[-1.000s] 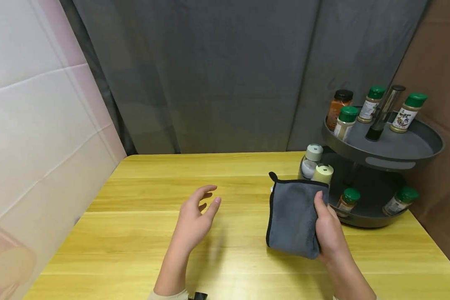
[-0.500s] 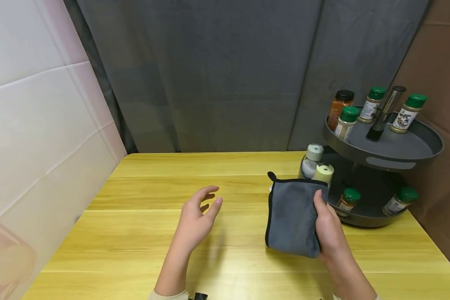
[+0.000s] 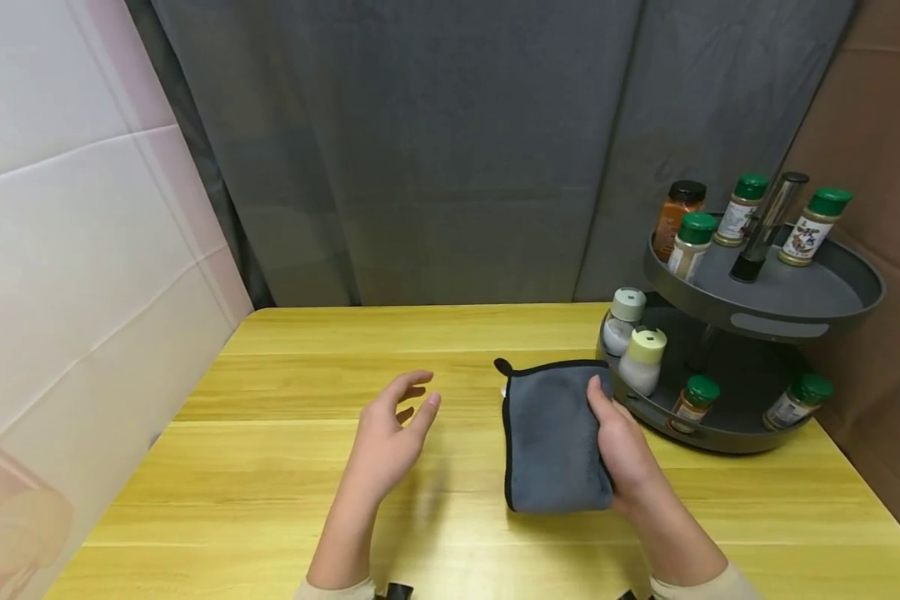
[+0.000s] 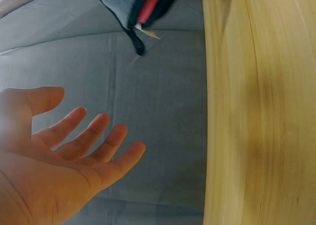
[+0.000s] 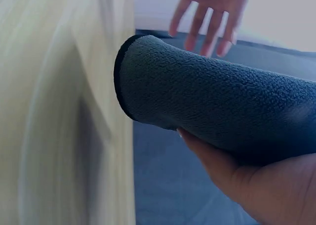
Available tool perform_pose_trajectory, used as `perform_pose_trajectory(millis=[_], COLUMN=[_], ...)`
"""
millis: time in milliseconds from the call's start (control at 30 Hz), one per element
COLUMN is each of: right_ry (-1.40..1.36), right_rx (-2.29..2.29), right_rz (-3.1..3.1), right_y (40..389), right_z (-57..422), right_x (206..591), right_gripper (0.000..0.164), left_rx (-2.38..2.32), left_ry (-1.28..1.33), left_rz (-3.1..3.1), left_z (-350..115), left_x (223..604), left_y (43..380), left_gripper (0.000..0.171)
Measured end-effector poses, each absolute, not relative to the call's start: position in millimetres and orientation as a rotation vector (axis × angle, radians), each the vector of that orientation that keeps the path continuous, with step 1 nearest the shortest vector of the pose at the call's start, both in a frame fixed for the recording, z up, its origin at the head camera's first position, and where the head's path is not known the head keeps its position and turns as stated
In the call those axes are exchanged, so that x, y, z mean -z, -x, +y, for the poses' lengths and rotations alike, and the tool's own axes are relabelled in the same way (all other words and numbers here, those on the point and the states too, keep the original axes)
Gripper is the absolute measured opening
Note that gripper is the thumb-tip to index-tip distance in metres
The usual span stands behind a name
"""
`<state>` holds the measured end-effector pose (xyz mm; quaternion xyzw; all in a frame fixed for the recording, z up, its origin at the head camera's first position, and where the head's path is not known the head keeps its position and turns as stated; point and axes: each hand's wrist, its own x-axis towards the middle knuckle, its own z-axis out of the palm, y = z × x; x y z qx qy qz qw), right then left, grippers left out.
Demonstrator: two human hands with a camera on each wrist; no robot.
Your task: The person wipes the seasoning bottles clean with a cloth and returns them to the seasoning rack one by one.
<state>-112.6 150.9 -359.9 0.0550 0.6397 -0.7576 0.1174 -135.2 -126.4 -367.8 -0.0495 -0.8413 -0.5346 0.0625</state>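
A folded grey cleaning cloth (image 3: 555,437) with black edging and a small hanging loop is gripped at its right side by my right hand (image 3: 630,454), thumb across the front. The right wrist view shows the cloth's fuzzy surface (image 5: 212,94) and its rounded fold, with fingers curled under it. To the left, my left hand (image 3: 393,437) is held over the table with nothing in it. Its fingers are spread and loosely bent in the left wrist view, palm (image 4: 49,180) showing. The cloth's corner (image 4: 128,12) with a red patch appears above that hand.
A dark two-tier turntable rack (image 3: 765,304) stands at the right of the wooden table (image 3: 285,467). Several green-capped spice jars and an orange jar (image 3: 678,218) are on it. Two pale-capped shakers (image 3: 642,367) sit at its lower left edge. A grey curtain (image 3: 420,167) hangs behind.
My right hand has carried the cloth leftward, away from the rack, so the yellow-capped shaker shows more fully. My left hand has stayed almost in place.
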Motion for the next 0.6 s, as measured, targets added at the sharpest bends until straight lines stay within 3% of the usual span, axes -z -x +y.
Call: perform_pose_trajectory(millis=[133,367,600], right_ry=[-0.130,-0.157,-0.288], right_rx=[2.194,2.089,1.936], right_rz=[1.736,1.570,1.897], right_y=[120.5,126.0,120.4], right_z=[137.2,128.2,151.7], right_x=[366.6,389.0,390.0], right_gripper=[0.073,0.056,0.081], left_rx=[1.599,1.590,1.595], left_ry=[0.136,0.114,0.138], left_rz=[-2.546,-2.549,-2.546], left_z=[-127.0,-127.0,-123.4], left_x=[366.1,366.8,368.2], left_y=[136.5,135.8,141.5], left_gripper=[0.036,0.036,0.037])
